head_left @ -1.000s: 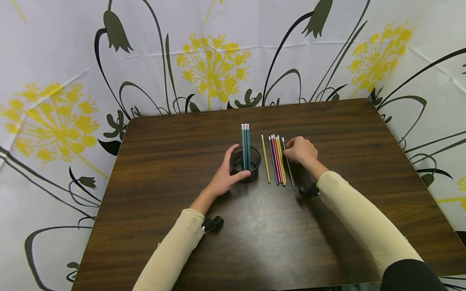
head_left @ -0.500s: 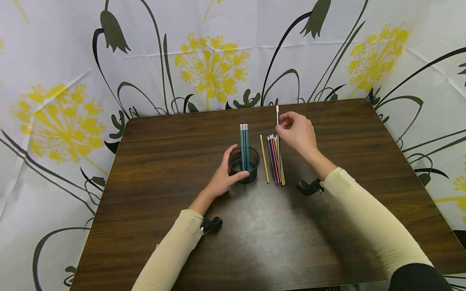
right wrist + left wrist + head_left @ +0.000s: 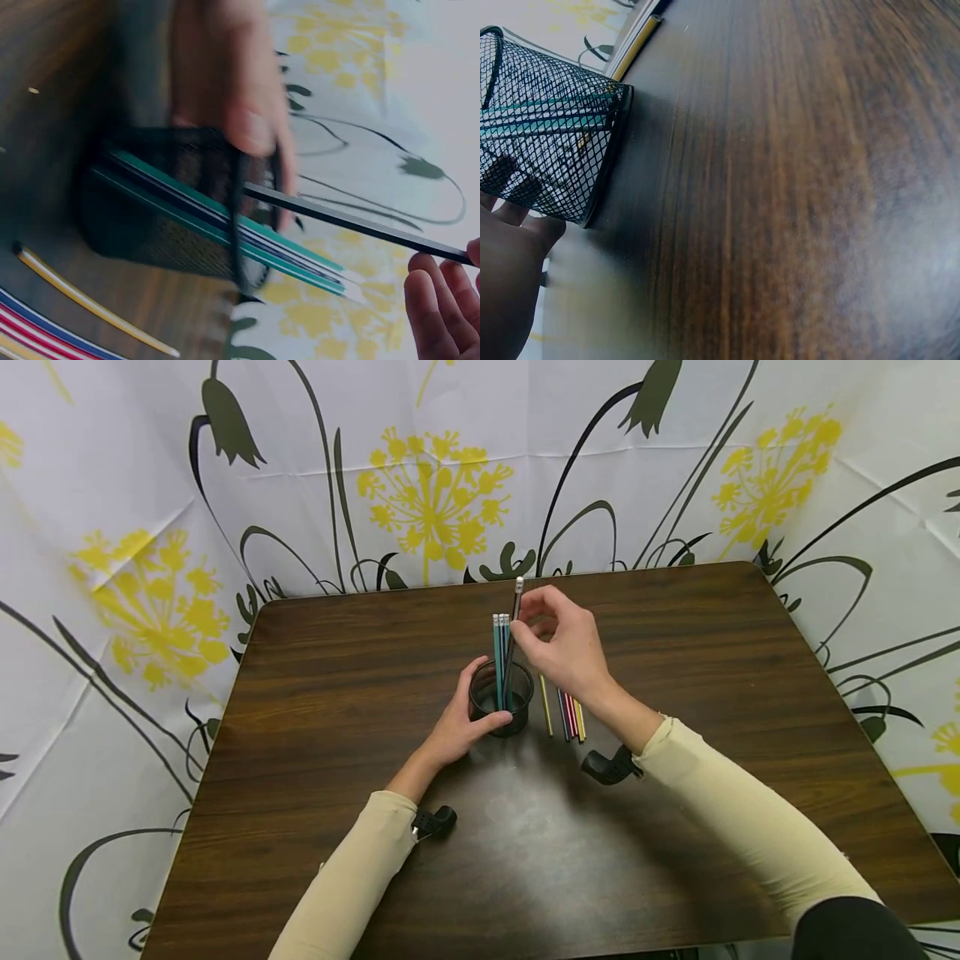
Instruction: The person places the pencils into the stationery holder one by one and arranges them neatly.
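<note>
Left hand [image 3: 463,724]: curled round mesh cup [image 3: 562,165], mid-frame.
Right hand [image 3: 568,647]: pinching dark pencil [image 3: 360,224] at cup's rim [image 3: 238,271].
Table edge [image 3: 645,573]: beyond, upper frame.

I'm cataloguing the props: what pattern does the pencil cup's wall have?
The pencil cup has a black diamond mesh, clearest in the left wrist view.

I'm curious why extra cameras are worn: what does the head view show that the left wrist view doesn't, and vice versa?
Of these two, only the head view shows the right hand pinching a slim dark pencil, and both cream fabric sleeves.

Only the left wrist view clearly shows the diamond-shaped gaps in the round black wire-mesh cup.

Both show that cup, the left hand holding it, slim teal pencils inside, and the brown wood-grained tabletop.
</note>
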The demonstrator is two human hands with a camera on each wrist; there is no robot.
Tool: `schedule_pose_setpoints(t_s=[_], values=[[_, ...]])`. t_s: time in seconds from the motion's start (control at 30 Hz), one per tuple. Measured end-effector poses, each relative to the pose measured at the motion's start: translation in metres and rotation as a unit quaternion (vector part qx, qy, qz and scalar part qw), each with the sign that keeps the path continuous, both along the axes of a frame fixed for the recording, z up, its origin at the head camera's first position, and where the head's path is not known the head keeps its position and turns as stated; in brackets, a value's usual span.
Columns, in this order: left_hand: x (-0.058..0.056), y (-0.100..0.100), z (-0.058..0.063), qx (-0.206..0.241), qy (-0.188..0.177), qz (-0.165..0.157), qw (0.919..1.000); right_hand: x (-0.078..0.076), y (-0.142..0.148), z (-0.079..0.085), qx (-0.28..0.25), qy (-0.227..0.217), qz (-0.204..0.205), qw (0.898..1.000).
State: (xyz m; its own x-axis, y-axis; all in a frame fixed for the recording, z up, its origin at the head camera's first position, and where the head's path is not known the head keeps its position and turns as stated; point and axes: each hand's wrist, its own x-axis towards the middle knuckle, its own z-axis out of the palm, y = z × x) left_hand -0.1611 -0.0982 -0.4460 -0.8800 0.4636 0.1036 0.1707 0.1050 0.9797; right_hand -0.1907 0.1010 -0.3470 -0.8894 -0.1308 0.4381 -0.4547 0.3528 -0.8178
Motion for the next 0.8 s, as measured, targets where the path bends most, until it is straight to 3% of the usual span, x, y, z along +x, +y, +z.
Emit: schedule_pose_setpoints(t_s=[0.37,0.47,0.57,0.63,0.7,0.8], values=[[-0.001,-0.001,-0.001,0.004,-0.020,-0.005,0.9998,0.008,-0.015,-0.040,0.074,-0.039,0.039,0.996],[-0.005,-0.001,-0.012,0.009,-0.020,-0.003,0.9998,0.009,-0.017,-0.045,0.090,-0.047,0.039,0.994],[-0.005,-0.001,-0.013,0.017,-0.019,-0.004,0.9997,0.009,-0.017,-0.048,0.103,-0.054,0.034,0.993],[-0.005,-0.001,-0.012,0.018,-0.015,-0.005,0.9997,0.009,-0.018,-0.049,0.105,-0.058,0.032,0.992],[-0.002,-0.001,-0.003,0.019,-0.019,-0.008,0.9996,0.008,-0.018,-0.050,0.101,-0.059,0.031,0.993],[-0.002,-0.001,-0.002,0.014,-0.018,-0.007,0.9997,0.007,-0.019,-0.051,0.097,-0.062,0.028,0.993]])
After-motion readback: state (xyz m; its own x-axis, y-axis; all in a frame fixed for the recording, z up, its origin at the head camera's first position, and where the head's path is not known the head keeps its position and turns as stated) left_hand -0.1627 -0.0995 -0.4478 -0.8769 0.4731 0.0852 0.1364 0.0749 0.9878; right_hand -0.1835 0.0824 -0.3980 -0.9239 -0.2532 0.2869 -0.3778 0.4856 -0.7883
